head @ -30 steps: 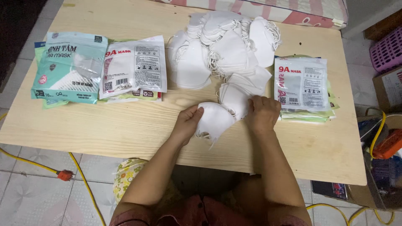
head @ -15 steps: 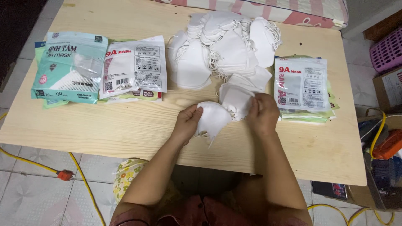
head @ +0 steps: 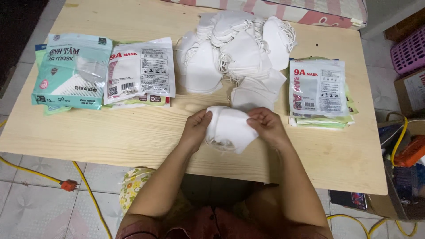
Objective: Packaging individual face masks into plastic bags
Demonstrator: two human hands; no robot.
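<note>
Both hands hold one white folded face mask [head: 230, 130] just above the wooden table [head: 133, 128], near its front edge. My left hand [head: 196, 128] pinches its left side and my right hand [head: 265, 126] grips its right side. Behind the mask lies a heap of loose white masks [head: 234, 53] with ear loops. Right of my right hand sits a stack of flat mask packets [head: 318, 90].
At the table's left lie a teal mask pack [head: 71, 71] and a white packet pile [head: 141, 73]. A yellow cable [head: 84, 186] with an orange plug crosses the tiled floor. Boxes, a purple basket [head: 409, 48] and tools crowd the right.
My hands have lifted the white mask off the table and drawn it toward me, both now gripping its sides instead of pressing it flat.
</note>
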